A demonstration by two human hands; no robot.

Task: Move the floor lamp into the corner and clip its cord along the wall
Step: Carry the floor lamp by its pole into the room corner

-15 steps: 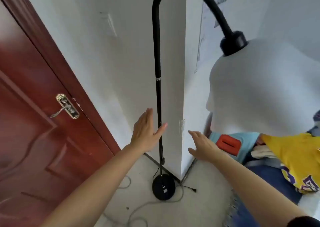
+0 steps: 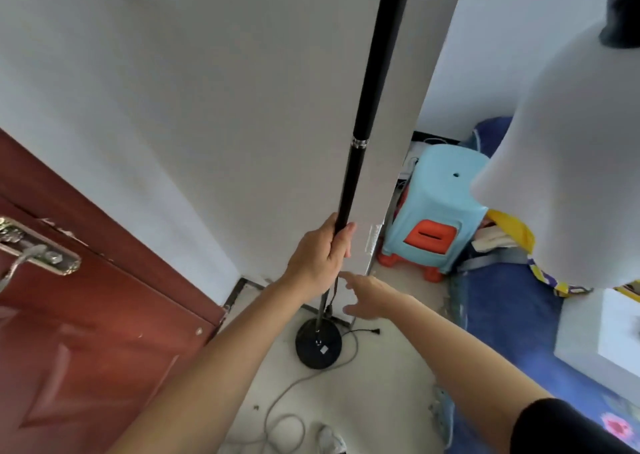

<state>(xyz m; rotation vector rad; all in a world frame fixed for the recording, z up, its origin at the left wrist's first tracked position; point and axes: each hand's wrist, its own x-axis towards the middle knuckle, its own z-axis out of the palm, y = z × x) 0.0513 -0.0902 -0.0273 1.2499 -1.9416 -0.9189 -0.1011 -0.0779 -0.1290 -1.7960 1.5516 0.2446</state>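
Note:
A black floor lamp stands by the outer edge of a white wall; its pole (image 2: 367, 107) rises out of the top of the frame from a round black base (image 2: 318, 346) on the floor. Its white shade (image 2: 568, 163) hangs at the right. My left hand (image 2: 320, 256) is shut around the lower pole. Just below and to the right, my right hand (image 2: 372, 296) is open, fingers spread, close to the pole but apart from it. The lamp's cord runs down the lower pole. A grey cord (image 2: 287, 401) loops over the floor in front of the base.
A dark red door (image 2: 86, 332) with a metal handle (image 2: 31, 249) fills the left. A light blue stool (image 2: 438, 208) over an orange one stands behind the wall edge. A blue rug (image 2: 502, 315) and a white box (image 2: 599, 339) lie at the right.
My left hand, open beside the pole before, has closed around it. My right hand has come closer to the pole, lower down. My view has moved nearer and tilted down.

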